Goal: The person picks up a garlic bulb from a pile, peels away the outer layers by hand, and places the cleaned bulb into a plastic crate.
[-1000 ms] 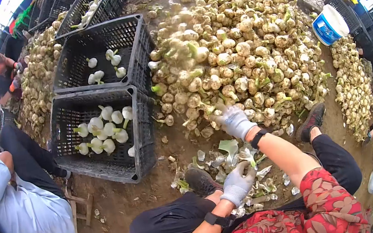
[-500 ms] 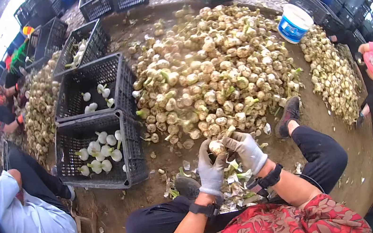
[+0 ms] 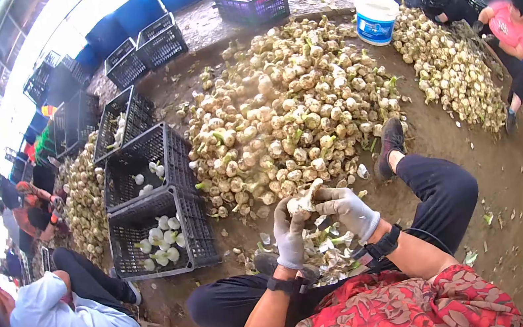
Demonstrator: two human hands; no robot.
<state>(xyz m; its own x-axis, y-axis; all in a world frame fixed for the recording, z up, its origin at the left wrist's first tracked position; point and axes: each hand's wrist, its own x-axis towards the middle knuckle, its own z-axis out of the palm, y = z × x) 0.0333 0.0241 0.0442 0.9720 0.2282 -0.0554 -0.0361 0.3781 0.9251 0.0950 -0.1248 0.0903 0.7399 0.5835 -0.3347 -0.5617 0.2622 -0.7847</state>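
Both my hands wear pale gloves and meet in front of my knees around one garlic bulb (image 3: 299,206). My left hand (image 3: 289,232) closes around the bulb from the left. My right hand (image 3: 348,209) pinches its upper right side, where whitish skin or stem sticks up; the fingertips partly hide it. Just beyond my hands spreads a large heap of dirty garlic bulbs (image 3: 289,119) with short green-tinged stems. Below my hands, loose peelings (image 3: 329,243) lie on the ground between my legs.
To the left, a black crate (image 3: 196,229) holds several clean white garlic bulbs (image 3: 164,239); two more crates line up behind it. A person in a light blue shirt (image 3: 70,324) sits at the left. A white-and-blue bucket (image 3: 377,19) stands beyond the heap, near another garlic pile (image 3: 452,70).
My right fingers have shifted over the top of the bulb, and a pale flap of skin or stem now stands up there. The view has tilted upward and turned.
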